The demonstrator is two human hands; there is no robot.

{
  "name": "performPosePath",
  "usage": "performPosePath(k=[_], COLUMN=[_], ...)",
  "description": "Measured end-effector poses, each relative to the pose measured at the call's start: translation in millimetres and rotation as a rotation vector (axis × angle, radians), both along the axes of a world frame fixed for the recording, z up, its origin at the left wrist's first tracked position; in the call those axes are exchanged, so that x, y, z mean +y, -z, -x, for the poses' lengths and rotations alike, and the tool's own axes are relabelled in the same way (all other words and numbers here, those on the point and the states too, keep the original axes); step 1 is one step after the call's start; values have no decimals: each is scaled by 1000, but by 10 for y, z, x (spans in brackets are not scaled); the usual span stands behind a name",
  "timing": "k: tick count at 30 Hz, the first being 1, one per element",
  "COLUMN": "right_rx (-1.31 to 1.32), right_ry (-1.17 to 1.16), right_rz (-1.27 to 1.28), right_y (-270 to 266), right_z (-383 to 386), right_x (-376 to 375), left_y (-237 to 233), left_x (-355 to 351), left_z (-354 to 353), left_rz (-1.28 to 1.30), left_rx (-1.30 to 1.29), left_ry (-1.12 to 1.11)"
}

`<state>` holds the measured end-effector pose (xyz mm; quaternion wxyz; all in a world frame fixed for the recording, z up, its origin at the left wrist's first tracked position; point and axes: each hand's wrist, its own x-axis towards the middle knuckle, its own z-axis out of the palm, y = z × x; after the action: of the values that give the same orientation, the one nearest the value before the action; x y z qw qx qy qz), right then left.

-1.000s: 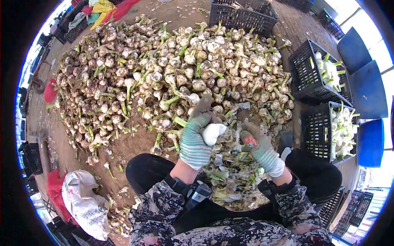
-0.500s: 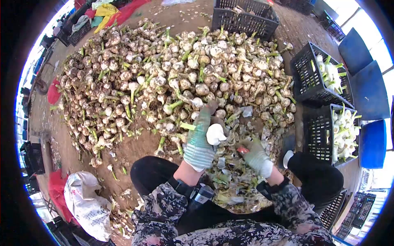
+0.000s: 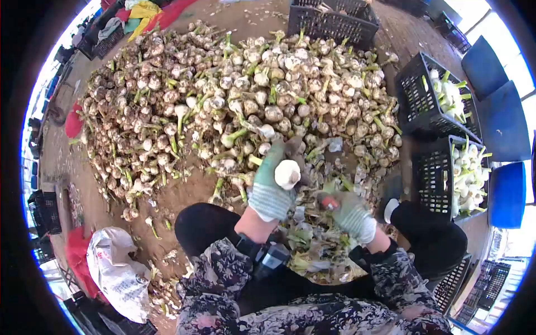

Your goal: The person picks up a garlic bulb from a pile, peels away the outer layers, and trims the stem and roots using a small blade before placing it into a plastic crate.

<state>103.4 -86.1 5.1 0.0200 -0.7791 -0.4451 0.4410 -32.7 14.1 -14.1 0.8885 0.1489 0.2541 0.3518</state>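
Observation:
My left hand [image 3: 272, 177], in a pale green and white striped glove, is closed around a garlic bulb [image 3: 287, 174]. The bulb is clean and white, its root end facing up at me, and its green stem [image 3: 255, 160] sticks out on the other side of the hand. Over the loose skins, my right hand [image 3: 352, 215] in a matching glove is curled, with a small red object [image 3: 329, 202] showing at its thumb side; most of that object is hidden. Beyond both hands spreads a large heap of unpeeled garlic [image 3: 234, 95], dirty and with cut stems.
Peeled skins [image 3: 312, 240] litter the ground between my legs. On the right stand two black crates [image 3: 416, 106] of white garlic [image 3: 469, 178], beside blue containers [image 3: 505, 123]. Another black crate [image 3: 333, 25] is behind the heap. A white sack [image 3: 117, 273] lies at left.
The garlic bulb has turned in my left hand, so its root end now faces me. My right hand has shifted slightly toward the left and remains curled.

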Motion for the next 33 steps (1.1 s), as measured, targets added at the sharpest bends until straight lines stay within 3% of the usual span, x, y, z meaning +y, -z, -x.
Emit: performPosePath(k=[1, 3, 5, 7, 9, 10, 11, 12, 13, 15, 16, 17, 18, 19, 20, 22, 25, 27, 30, 31, 33], right_rx=[0, 106, 121, 151, 572, 660, 1062, 1864, 1791, 1654, 1568, 1475, 1278, 949, 1001, 776, 226, 14, 127, 347, 970], right_ry=[8, 90, 16, -71, 387, 528, 825, 816, 958, 1136, 1043, 947, 829, 863, 813, 397, -265, -394, -175, 58, 623], right_rz=[0, -821, -857, -887, -692, -727, -756, -838, -1091, -1289, -1159, -1035, -832, -551, -507, -393, -339, -249, -230, -262, -298], right_y=[-39, -101, -73, 69, 278, 228, 488, 358, 458, -57, 83, 338, 818, 1230, 1395, 1745, 2038, 2199, 2424, 2427, 2135], right_z=[16, 74, 145, 125, -22, -151, -515, -741, -1051, -872, -815, -767, -857, -758, -282, 393, 1179, 1407, 1313, 1188, 916], right_x=[-14, -6, 21, 23, -17, -48, -294, -249, -380, -232, -174, -126, -112, -32, 125, 561, 1095, 1280, 1340, 1287, 1133], left_y=[102, 226, 21, 142, 128, 203, 130, 105, 116, 201, 536, 336, 203, 99, 4, 46, 106, 143, 191, 229, 407], left_x=[5, 11, -93, -112, -191, -179, -159, -204, -260, -316, -375, -359, -368, -370, -333, -287, -212, -108, 35, 81, 193], left_z=[-31, -127, -237, -172, -259, -227, -200, -194, -207, -277, -364, -323, -313, -305, -235, -210, -104, -35, 84, 105, 182], left_rz=[32, 92, 86, 80, -182, -233, -454, -355, -257, -67, -224, -396, -556, -720, -933, -895, -897, -899, -842, -567, -316], left_rx=[48, 136, 336, 411, 403, 380, 395, 431, 466, 450, 470, 628, 745, 861, 988, 925, 953, 994, 1183, 992, 878], left_ry=[-14, -40, 50, 227, 106, 150, 116, 68, 18, -35, -154, -81, -179, -273, -366, -432, -434, -422, -384, -398, -485])
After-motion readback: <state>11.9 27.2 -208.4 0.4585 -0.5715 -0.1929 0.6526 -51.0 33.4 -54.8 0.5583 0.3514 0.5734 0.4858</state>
